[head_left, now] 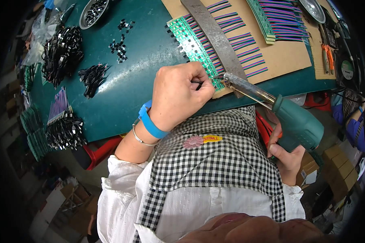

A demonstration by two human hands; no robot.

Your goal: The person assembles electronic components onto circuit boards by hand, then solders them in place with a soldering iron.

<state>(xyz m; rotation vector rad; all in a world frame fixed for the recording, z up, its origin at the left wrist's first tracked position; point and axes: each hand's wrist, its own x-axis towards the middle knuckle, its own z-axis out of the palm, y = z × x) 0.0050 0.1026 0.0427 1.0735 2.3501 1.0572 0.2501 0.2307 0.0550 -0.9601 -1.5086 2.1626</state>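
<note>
My left hand is closed in a pinch on a thin black wire, at the near end of a green circuit board panel. Its fingertips partly hide the wire's end. In my right hand is the grip of a green soldering gun, whose metal tip points left and meets or nearly meets the panel's near corner beside my left fingers. Rows of multicoloured wires run right from the panel. Across them lies a flat metal bar. Small black parts stick out along the panel's left edge.
Cardboard lies under the panel and a stack of wired boards. Leftward on the green table are loose black connectors, bundles of black cables and a metal bowl. Orange-handled pliers lie at the far right.
</note>
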